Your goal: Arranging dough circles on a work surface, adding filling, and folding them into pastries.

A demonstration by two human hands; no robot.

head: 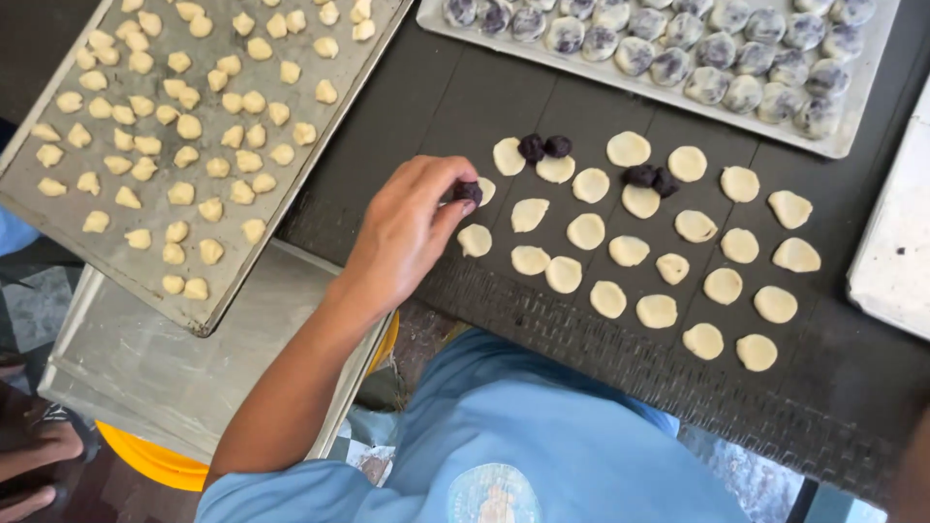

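i see my left hand over the near-left edge of the dark surface, with bare room behind it up to the far tray. to its right the flat dough discs lie close together, gaps between them narrow; dark filling balls sit on some. the tray of dough pieces blocks the left, the tray of filled balls blocks the far side. a white board closes the right edge.

Dark purple filling ball over a flat dough disc.
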